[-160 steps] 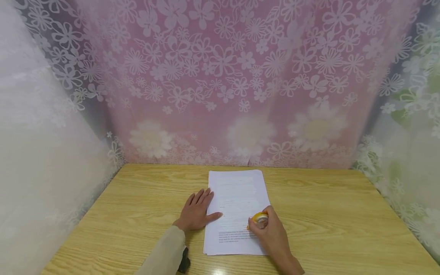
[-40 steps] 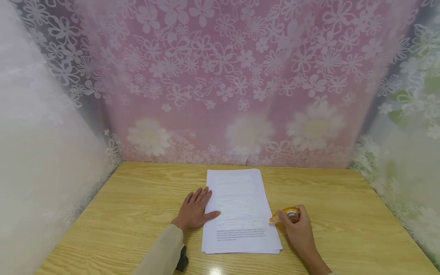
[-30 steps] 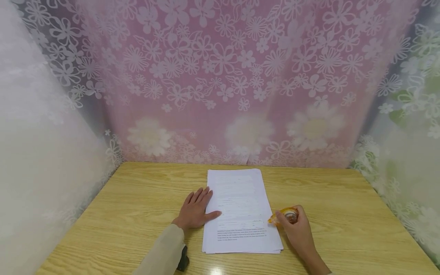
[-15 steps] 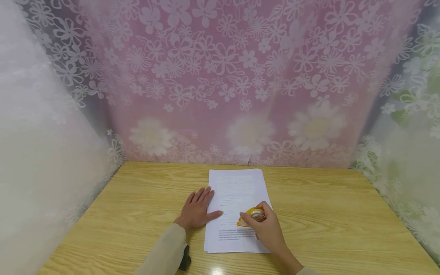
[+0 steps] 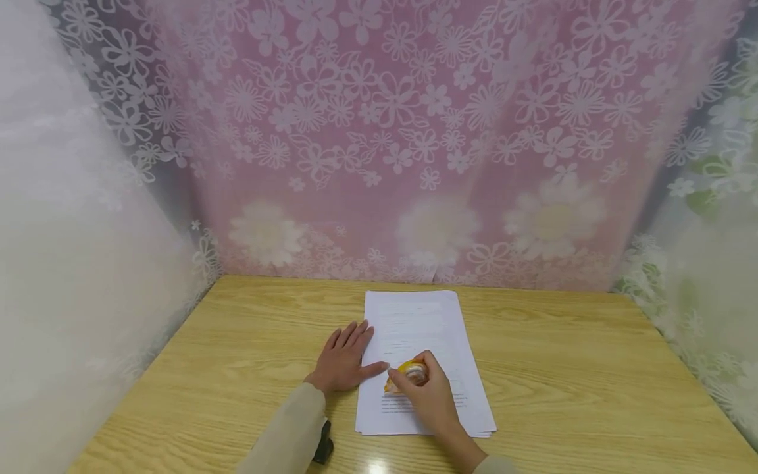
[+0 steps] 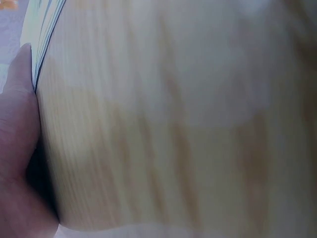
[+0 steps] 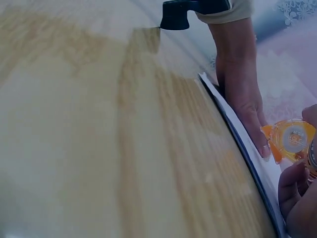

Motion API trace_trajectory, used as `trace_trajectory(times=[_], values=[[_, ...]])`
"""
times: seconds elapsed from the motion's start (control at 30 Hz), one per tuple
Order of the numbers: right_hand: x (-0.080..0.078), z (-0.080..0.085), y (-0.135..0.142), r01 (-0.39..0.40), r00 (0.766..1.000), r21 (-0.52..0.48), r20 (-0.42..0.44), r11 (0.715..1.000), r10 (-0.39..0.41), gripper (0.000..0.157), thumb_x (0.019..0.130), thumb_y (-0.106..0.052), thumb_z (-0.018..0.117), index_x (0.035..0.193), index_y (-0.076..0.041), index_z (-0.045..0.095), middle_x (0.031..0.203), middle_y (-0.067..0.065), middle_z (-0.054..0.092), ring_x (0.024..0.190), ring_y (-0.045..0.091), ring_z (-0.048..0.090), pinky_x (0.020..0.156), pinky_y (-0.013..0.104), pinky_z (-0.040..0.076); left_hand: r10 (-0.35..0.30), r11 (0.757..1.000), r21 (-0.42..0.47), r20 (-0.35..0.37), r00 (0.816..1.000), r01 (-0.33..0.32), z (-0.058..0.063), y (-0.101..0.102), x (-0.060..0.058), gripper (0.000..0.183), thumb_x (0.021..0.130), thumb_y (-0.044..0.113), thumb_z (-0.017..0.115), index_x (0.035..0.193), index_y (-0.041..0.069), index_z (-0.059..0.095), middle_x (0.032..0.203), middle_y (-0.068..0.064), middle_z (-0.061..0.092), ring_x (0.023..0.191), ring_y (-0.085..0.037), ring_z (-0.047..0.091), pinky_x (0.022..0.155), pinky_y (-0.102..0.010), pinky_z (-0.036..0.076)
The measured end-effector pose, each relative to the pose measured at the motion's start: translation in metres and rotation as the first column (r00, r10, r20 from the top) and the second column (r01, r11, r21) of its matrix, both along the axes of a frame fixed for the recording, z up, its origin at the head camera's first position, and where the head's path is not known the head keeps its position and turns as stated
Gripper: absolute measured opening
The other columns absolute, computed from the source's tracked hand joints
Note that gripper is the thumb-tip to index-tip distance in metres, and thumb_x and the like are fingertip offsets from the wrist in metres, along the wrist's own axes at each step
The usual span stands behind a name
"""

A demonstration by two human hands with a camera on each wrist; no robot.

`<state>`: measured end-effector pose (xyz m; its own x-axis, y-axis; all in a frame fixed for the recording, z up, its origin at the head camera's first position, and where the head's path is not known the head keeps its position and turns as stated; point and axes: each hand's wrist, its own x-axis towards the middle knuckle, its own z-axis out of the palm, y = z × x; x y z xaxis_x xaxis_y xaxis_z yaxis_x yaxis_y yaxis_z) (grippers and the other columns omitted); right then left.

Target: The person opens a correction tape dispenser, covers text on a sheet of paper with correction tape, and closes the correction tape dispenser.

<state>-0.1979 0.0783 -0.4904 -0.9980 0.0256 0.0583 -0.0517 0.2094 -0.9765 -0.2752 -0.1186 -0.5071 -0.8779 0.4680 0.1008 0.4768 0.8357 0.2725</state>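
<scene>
In the head view a stack of printed white paper [image 5: 414, 322] lies on the table, its upper text mostly covered by whitish strips. My left hand [image 5: 343, 362] rests flat at the stack's left edge, fingers spread and thumb on the top sheet. My right hand [image 5: 435, 398] pinches an orange correction tape dispenser [image 5: 407, 375] between thumb and fingers. The dispenser's tip points left, at the left end of the lower text lines, close to the left thumb. The right wrist view shows the see-through orange dispenser [image 7: 292, 139] with its round reel, beside the left hand [image 7: 245, 99].
The wood-grain table [image 5: 562, 368] extends on both sides of the stack. A pink flowered curtain [image 5: 367, 197] hangs along the back edge, with pale sheets at left and right. A black strap device [image 5: 323, 444] sits at the left wrist.
My right hand has carried the correction tape dispenser leftward, from the stack's right edge across the page to its left side. The left hand stays in place; the view has shifted slightly.
</scene>
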Motion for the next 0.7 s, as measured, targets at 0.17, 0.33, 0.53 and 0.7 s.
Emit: trace_trajectory(times=[0.17,0.33,0.53,0.7], values=[[0.0019,-0.0025,-0.0057,0.011,1.000,0.047,-0.003,0.999,-0.011,0.039,0.083,-0.032,0.076,0.095,-0.008,0.048,0.081,0.002,0.057,0.058,0.011,0.052,0.051,0.021,0.042,0.007,1.000,-0.007,-0.006,1.000,-0.007,-0.0011,0.0009,-0.0006,0.084,0.090,0.068,0.043,0.151,0.010,0.031,0.156,-0.006,0.024,0.143,-0.027,0.016,0.113,-0.048,0.010],[0.0048,-0.0025,-0.0079,0.005,1.000,0.104,-0.018,0.995,-0.003,0.042,0.082,-0.038,0.075,0.095,-0.010,0.048,0.080,0.001,0.057,0.059,0.012,0.050,0.053,0.022,0.043,0.009,1.000,-0.010,-0.013,1.000,-0.010,-0.0005,0.0011,-0.0007,0.084,0.089,0.068,0.043,0.150,0.010,0.032,0.155,-0.006,0.025,0.143,-0.027,0.017,0.113,-0.048,0.011],[0.0059,-0.0048,-0.0080,-0.010,0.999,0.105,-0.033,0.994,0.014,0.042,0.082,-0.038,0.076,0.093,-0.009,0.047,0.080,0.003,0.056,0.061,0.013,0.051,0.052,0.023,0.044,0.010,1.000,-0.022,-0.025,1.000,-0.010,-0.0010,0.0008,-0.0009,0.085,0.089,0.069,0.043,0.150,0.011,0.032,0.155,-0.006,0.025,0.142,-0.027,0.018,0.113,-0.048,0.012],[0.0049,-0.0071,-0.0084,-0.003,0.999,0.122,-0.039,0.992,0.008,0.043,0.082,-0.040,0.075,0.093,-0.010,0.047,0.081,0.002,0.056,0.063,0.013,0.051,0.052,0.023,0.044,0.013,0.999,-0.032,-0.029,0.999,-0.014,-0.0038,0.0005,-0.0025,0.085,0.089,0.070,0.041,0.150,0.012,0.032,0.156,-0.005,0.025,0.142,-0.026,0.018,0.113,-0.048,0.012]])
